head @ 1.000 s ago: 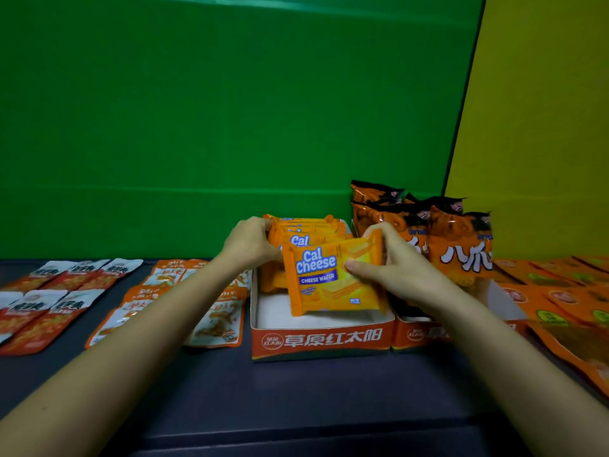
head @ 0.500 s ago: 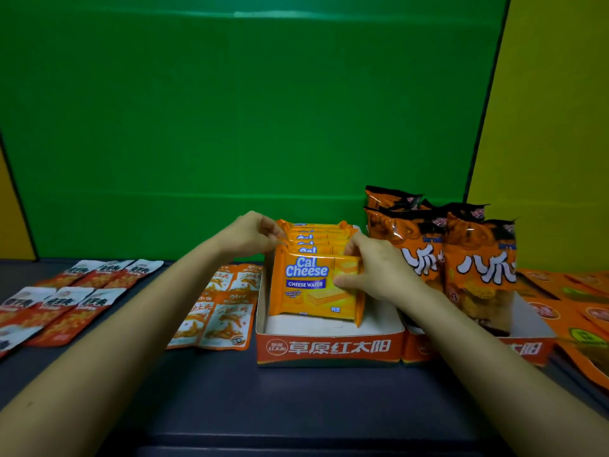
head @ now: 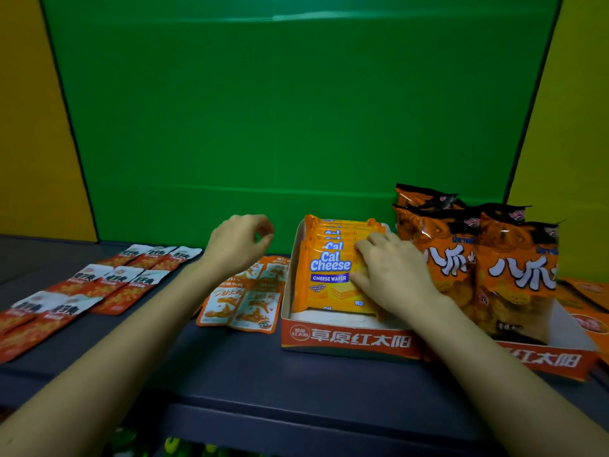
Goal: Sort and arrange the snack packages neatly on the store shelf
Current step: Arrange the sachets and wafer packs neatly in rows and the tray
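Wafer packs (head: 329,268) stand filed in tray (head: 346,341), right hand (head: 392,275) pressing front one with straight fingers, left hand (head: 237,245) loosely curled, empty; sachets (head: 244,298) likely next.

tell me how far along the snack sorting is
Done: Cal Cheese packs stand filed in the tray, orange bags upright beside it. In hand: right hand presses the front pack; left hand holds nothing. Left: the overlapping orange sachets look untidy.

Bare dark grey shelf board (head: 230,374) is lying open before the orange cardboard display tray (head: 349,341). Tall orange-and-black puffed snack bags (head: 514,268) are crowding the outer side of my right hand (head: 392,275); flat orange-and-white sachets (head: 244,301) are covering the board under my left hand (head: 239,245).
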A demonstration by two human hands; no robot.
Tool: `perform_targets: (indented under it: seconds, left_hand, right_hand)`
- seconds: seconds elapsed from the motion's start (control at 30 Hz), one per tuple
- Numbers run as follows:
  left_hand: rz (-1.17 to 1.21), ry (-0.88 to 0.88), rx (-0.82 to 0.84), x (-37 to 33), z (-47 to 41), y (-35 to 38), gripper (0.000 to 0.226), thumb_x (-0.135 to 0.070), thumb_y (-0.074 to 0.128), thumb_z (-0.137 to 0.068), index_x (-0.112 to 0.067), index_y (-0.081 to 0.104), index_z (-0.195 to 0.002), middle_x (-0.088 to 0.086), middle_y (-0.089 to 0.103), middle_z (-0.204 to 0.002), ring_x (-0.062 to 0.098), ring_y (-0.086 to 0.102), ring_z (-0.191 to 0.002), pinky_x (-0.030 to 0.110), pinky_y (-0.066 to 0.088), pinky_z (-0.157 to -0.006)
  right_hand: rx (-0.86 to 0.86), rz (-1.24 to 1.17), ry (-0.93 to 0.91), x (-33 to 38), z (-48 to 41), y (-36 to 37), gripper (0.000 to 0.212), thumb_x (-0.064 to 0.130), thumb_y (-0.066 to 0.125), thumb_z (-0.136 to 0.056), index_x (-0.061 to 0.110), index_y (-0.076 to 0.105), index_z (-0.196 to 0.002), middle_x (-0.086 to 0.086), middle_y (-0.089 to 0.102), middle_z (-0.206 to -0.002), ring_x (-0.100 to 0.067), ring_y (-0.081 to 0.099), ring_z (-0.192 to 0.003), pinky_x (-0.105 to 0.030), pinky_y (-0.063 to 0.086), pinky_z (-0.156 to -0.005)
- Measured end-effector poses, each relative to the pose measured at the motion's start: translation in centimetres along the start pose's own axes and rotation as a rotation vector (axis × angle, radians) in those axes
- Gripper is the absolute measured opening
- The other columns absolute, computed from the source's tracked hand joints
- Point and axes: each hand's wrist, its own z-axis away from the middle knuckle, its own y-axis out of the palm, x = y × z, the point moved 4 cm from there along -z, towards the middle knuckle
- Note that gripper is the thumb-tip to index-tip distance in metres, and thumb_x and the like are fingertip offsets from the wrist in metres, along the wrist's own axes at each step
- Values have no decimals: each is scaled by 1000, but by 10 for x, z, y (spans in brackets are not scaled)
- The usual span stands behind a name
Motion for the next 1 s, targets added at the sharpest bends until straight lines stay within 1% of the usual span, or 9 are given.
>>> perform_targets:
  seconds: [0.1, 0.2, 0.3, 0.43, 0.57, 0.67, 0.8, 0.93, 1.0]
  left_hand:
    - [-183, 37, -47, 9, 24, -12, 23, -24, 51, -91, -16, 66, -105, 4, 70, -105, 29, 61, -99, 34, 46, -77]
    - [-311, 18, -62, 25, 49, -24, 25, -29, 47, -92, -16, 65, -104, 8, 69, -104, 31, 60, -99, 34, 41, -73]
    - [-371, 2, -89, 46, 82, -43, 36, -36, 38, -88, -13, 65, -91, 11, 69, -94, 34, 62, -91, 34, 42, -67]
    - [-458, -125, -84, 88, 134, -78, 47, -44, 29, -83, -13, 65, -83, 13, 69, -89, 35, 64, -86, 36, 45, -65]
    - [-533, -240, -76, 130, 183, -117, 60, -53, 16, -81, -16, 64, -84, 5, 69, -87, 31, 63, -86, 34, 45, -67]
    - [-612, -315, -64, 171, 219, -151, 54, -52, 24, -82, -16, 65, -83, 5, 70, -82, 31, 65, -83, 34, 47, -63]
    - [-626, -404, -88, 234, 260, -201, 36, -42, 41, -93, -14, 63, -90, 6, 69, -92, 30, 63, -89, 33, 43, -65]
    - [-663, -446, -51, 302, 289, -247, 32, -41, 41, -95, -17, 61, -99, 0, 67, -99, 23, 61, -94, 32, 43, -68]
    - [-671, -463, -26, 335, 301, -267, 31, -42, 40, -95, -18, 60, -99, -1, 66, -100, 21, 61, -94, 31, 43, -68]
  right_hand:
    - [-28, -82, -55, 17, -2, -10, 47, 42, 47, -93, 19, 45, -133, -2, 50, -133, -22, 45, -123, -35, 40, -96]
    - [-63, -223, -147, 47, -5, -22, 39, 38, 47, -92, 22, 50, -128, -1, 54, -129, -22, 47, -123, -35, 43, -93]
    - [-87, -329, -279, 90, -8, -26, 37, 36, 47, -92, 22, 53, -126, 0, 57, -124, -22, 49, -120, -36, 43, -92]
    - [-25, -458, -445, 165, -8, -23, 37, 38, 47, -91, 24, 52, -125, 1, 57, -125, -22, 51, -119, -35, 44, -94]
    - [48, -527, -539, 236, -8, -17, 36, 38, 49, -91, 21, 54, -122, 1, 58, -127, -24, 52, -118, -36, 46, -90]
    - [88, -558, -604, 296, -8, -19, 35, 39, 48, -92, 21, 54, -121, 1, 58, -125, -23, 53, -117, -37, 47, -87]
    - [86, -636, -652, 382, -10, -30, 37, 38, 49, -91, 26, 53, -125, 4, 57, -126, -21, 52, -119, -35, 45, -90]
    - [86, -694, -636, 469, -17, -39, 36, 41, 50, -91, 28, 53, -124, 5, 58, -125, -22, 53, -119, -35, 46, -90]
    - [106, -695, -622, 509, -21, -42, 37, 42, 50, -91, 30, 52, -125, 7, 57, -126, -22, 53, -118, -35, 46, -90]
